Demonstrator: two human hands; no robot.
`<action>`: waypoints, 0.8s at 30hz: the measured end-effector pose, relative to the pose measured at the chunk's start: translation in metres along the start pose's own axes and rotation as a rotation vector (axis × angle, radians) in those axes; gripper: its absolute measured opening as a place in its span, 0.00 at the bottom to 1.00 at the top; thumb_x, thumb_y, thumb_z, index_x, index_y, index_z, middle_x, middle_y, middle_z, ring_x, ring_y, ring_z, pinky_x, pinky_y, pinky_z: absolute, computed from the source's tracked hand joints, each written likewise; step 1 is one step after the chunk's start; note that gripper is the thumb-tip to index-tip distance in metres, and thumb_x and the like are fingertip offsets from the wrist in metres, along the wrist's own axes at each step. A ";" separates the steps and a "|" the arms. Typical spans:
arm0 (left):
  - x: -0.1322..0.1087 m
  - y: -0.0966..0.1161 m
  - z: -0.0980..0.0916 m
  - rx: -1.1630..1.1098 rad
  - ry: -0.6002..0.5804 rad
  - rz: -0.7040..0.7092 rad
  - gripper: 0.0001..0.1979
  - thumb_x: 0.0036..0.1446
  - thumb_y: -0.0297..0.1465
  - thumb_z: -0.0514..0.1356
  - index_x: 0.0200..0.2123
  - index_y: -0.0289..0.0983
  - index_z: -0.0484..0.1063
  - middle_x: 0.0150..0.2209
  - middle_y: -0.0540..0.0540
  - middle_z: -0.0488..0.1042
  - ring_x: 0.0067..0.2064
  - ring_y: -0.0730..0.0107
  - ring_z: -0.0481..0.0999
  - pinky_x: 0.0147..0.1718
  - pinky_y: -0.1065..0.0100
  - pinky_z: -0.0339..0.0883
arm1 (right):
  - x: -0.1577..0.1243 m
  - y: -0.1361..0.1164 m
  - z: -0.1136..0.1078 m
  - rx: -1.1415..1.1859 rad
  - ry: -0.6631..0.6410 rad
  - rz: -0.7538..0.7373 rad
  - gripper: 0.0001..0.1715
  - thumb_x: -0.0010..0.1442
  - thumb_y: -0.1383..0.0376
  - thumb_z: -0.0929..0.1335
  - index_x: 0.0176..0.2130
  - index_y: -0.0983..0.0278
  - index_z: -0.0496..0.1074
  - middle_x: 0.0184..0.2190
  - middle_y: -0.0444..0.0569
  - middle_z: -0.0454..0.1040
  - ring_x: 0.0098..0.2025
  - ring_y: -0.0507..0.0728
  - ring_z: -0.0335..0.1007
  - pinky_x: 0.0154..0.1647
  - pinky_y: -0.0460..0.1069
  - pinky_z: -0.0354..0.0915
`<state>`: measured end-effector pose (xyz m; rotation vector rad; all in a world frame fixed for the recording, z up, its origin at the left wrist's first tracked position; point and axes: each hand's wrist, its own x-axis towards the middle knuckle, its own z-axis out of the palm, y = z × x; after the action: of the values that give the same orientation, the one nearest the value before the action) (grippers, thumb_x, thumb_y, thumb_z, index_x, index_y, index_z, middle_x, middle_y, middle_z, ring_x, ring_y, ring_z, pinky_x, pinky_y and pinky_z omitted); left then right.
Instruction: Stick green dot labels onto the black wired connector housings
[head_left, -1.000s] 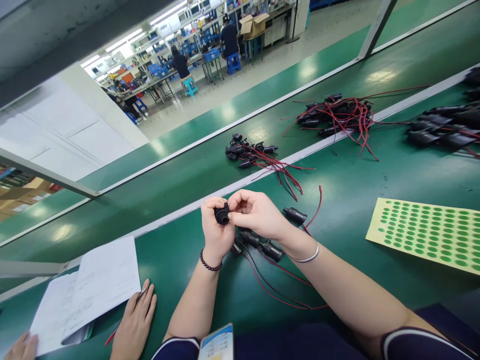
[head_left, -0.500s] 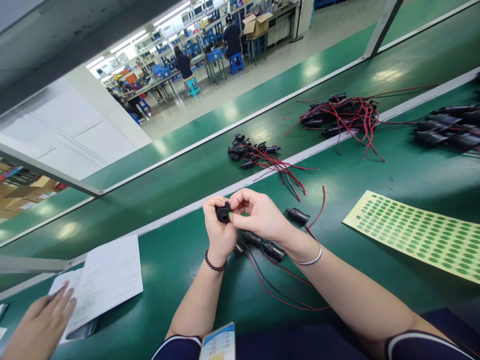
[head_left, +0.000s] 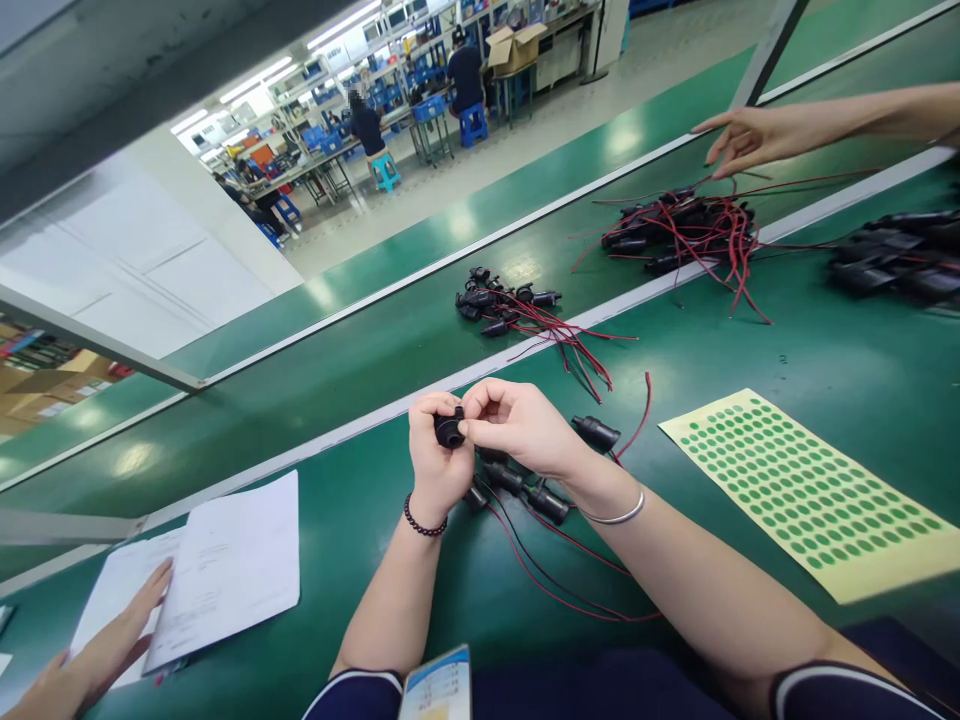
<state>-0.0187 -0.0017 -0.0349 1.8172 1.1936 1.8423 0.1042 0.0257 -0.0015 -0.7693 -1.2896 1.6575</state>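
Left hand (head_left: 439,468): grip closed round a black fitting (head_left: 448,432), ring-like end toward the camera; fitting is held up in front of the wearer, over the worktop (head_left: 337,540). Right hand (head_left: 525,430): thumb and fingertips drawn in against the fitting's right side (whether they pinch it or something small, cannot tell). Loose fittings (head_left: 547,502) with red and black wires lie below and beside the right wrist. Sticker sheet (head_left: 810,490), green dots, to the right. Beyond: small wired heap (head_left: 487,300); larger heap (head_left: 694,232) with a co-worker's hand (head_left: 761,137) above. Far left, another person's hand (head_left: 131,630) at white papers (head_left: 236,560).
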 end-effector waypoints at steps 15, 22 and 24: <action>0.000 0.006 0.003 -0.136 0.301 -0.269 0.17 0.47 0.23 0.62 0.38 0.42 0.60 0.39 0.50 0.63 0.42 0.72 0.68 0.44 0.67 0.64 | -0.013 0.015 0.013 -0.565 0.161 -0.708 0.06 0.60 0.70 0.66 0.38 0.63 0.73 0.40 0.53 0.75 0.43 0.57 0.74 0.45 0.53 0.74; -0.002 0.002 0.000 0.078 0.322 -0.171 0.15 0.52 0.33 0.62 0.40 0.41 0.59 0.41 0.47 0.63 0.45 0.66 0.69 0.46 0.61 0.64 | -0.016 0.020 0.019 -0.725 0.196 -0.889 0.11 0.62 0.71 0.65 0.44 0.63 0.73 0.40 0.54 0.75 0.42 0.57 0.75 0.42 0.52 0.75; -0.002 0.001 0.000 0.128 0.324 -0.135 0.15 0.53 0.35 0.62 0.41 0.41 0.59 0.41 0.47 0.63 0.45 0.65 0.69 0.46 0.61 0.65 | -0.016 0.021 0.019 -0.730 0.196 -0.894 0.12 0.62 0.72 0.65 0.45 0.64 0.73 0.41 0.55 0.74 0.42 0.57 0.75 0.43 0.52 0.75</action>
<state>-0.0181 -0.0042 -0.0353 1.4917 1.5367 2.0765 0.0887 0.0014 -0.0173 -0.5858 -1.7526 0.3819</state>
